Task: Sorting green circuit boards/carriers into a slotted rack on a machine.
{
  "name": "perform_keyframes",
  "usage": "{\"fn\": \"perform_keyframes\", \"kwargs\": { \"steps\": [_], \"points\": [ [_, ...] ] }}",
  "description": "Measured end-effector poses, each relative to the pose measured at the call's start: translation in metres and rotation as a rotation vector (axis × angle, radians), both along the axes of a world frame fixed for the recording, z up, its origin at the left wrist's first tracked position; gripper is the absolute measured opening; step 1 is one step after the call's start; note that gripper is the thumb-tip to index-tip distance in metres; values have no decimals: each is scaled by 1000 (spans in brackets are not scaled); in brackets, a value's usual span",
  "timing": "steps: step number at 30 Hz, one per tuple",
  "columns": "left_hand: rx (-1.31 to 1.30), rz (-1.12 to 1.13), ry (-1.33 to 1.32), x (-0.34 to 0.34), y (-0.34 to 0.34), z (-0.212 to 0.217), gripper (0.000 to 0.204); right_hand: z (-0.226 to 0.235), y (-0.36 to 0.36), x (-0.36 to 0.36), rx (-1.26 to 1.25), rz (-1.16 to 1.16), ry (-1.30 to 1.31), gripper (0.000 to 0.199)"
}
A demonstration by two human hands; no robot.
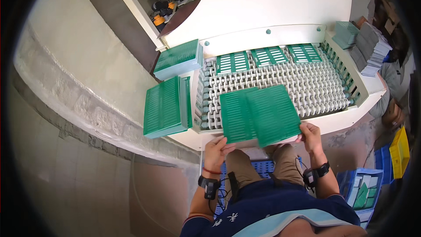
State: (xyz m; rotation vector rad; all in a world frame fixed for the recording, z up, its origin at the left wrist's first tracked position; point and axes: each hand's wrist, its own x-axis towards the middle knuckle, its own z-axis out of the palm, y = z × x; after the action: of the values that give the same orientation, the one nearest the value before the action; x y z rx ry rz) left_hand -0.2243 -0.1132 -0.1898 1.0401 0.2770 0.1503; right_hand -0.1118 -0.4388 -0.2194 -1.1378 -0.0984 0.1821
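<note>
Currently, left hand (215, 152) pinching left green panel (235, 117) at near-left corner, right hand (312, 138) pinching right green panel (277, 115) at near-right edge; fingers closed on both. Panels lie forward of fingers, right overlapping left, above near part of roller bed (307, 90). Right panel's long axis seems to run away from body; left one's, partly covered, cannot tell. Three slotted panels (269, 56) beyond, on far side.

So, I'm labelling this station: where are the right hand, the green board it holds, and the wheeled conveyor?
Right hand (312, 138): head view, back of the hand.
Green board (277, 115): head view, middle of its striped face.
Wheeled conveyor (316, 89): head view, its bare white wheels.
</note>
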Motion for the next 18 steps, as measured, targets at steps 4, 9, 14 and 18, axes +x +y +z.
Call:
{"fn": "perform_keyframes", "kwargs": {
  "steps": [4, 9, 14, 18],
  "points": [
    [140, 57, 31, 7, 8, 9, 22, 7, -32, 17, -173, -162, 19, 20],
    [731, 248, 202, 4, -5, 27, 25, 19, -66, 38, -716, -366, -168, 24],
    [1812, 563, -272, -1, -19, 23, 34, 2, -133, 53, -335, -487, -61, 21],
    [2057, 396, -424, 10, -22, 19, 39, 3, -172, 67, -444, -565, -68, 23]
  ]
}}
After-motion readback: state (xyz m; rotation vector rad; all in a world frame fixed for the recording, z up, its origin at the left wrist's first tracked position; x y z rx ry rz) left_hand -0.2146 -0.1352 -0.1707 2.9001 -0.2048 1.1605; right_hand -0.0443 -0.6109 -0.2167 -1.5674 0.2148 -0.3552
